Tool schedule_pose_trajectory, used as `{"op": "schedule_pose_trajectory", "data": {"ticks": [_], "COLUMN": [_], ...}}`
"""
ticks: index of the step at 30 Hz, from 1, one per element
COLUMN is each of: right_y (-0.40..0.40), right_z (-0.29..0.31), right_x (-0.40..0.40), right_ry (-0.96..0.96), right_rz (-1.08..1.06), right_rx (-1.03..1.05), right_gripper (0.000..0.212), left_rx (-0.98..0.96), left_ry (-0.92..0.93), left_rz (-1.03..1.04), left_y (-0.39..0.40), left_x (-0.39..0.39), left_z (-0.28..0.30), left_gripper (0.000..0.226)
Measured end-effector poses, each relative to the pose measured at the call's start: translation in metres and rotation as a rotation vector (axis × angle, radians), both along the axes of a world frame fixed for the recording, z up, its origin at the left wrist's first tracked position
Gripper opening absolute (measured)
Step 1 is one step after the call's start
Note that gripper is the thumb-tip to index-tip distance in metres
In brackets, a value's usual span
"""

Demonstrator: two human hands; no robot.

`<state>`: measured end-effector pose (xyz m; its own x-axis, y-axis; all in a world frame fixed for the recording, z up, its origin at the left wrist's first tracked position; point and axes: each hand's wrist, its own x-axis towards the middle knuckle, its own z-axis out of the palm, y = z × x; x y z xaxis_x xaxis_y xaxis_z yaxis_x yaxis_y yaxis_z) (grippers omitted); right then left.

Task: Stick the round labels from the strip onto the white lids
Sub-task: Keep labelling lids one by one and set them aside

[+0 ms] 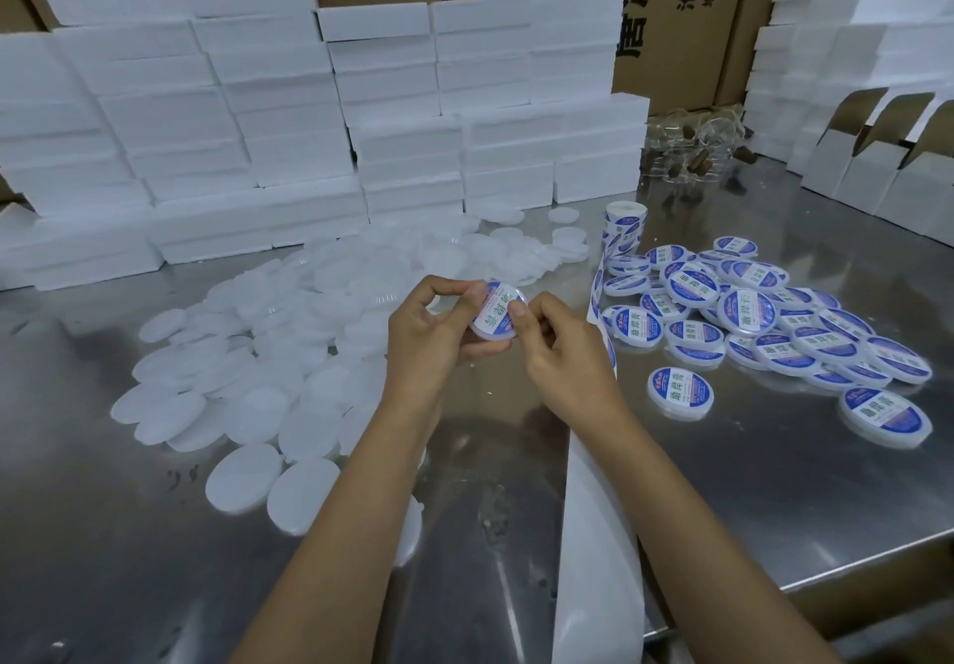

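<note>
Gripping a white lid (pixel 494 325) in both hands, left hand (pixel 433 333) fingers curled round it, right hand (pixel 557 348) thumb pressing its round label (pixel 498 309)

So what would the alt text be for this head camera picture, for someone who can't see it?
Two hands, left and right, hold a white lid above a steel table, pressing a round label onto it. Plain lids are heaped on the left, labelled lids on the right, and the label strip runs between them.

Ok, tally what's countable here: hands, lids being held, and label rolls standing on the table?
Hands: 2, the left hand and the right hand
Held lid: 1
Label roll: 1
Total: 4
</note>
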<state>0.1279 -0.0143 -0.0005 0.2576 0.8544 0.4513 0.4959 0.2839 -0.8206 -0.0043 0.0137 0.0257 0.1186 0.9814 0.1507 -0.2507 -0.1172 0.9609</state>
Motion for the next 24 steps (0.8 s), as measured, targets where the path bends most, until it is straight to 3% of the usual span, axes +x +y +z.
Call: {"op": "schedule_pose_trajectory", "data": {"ticks": [6, 11, 18, 24], "right_y": [0.0003, -0.0022, -0.0053, -0.0074], "right_z": [-0.0003, 0.0022, 0.0049, 0.0033], "right_x": [0.0029, 0.0028, 0.0005, -0.0058], "right_ry": [0.035, 0.099, 0.108, -0.016], "right_rz": [-0.047, -0.037, 0.066, 0.086], "right_rx": [-0.012, -0.009, 0.023, 0.039], "right_gripper": [0.035, 0.031, 0.034, 0.041], "left_rx": [0.014, 0.027, 0.004, -0.043], "left_ry": [0.009, 0.033, 0.011, -0.043], "left_rz": [-0.149, -0.298, -0.061, 0.074], "left_y": [0.0019, 0.0012, -0.0033, 0.0], "left_x": [-0.0018, -0.0024, 0.0004, -0.0021], "left_z": [-0.0018, -0.0024, 0.0019, -0.0025], "left_gripper": [0.022, 0.05, 0.038, 0.03]}}
